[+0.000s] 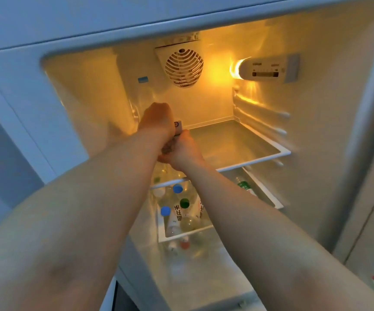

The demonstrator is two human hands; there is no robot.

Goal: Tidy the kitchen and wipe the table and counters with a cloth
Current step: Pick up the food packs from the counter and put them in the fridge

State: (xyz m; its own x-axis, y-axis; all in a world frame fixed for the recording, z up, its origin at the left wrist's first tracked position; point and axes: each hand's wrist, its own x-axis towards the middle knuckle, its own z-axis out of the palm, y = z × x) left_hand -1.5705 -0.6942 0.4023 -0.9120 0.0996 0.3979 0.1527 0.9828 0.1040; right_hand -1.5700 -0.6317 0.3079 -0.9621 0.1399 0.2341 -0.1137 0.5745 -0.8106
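Fridge (215,102), door open and lit amber inside, fills the view. A small packet (178,127), white on top with a round mark and speckled lower down, is held between the hands, which hide most of it. The left hand (156,118) grips its upper part and the right hand (186,151) pinches it from beneath. The hands touch, probably to steady the packet for stowing. The top shelf (237,142) runs off to their right. Bottles (165,211) stand below them.

Both forearms are showing bare, one entering from the lower left of the frame, one from the lower right, each narrowing toward the left grip (156,120) and right grip (187,152) near centre.
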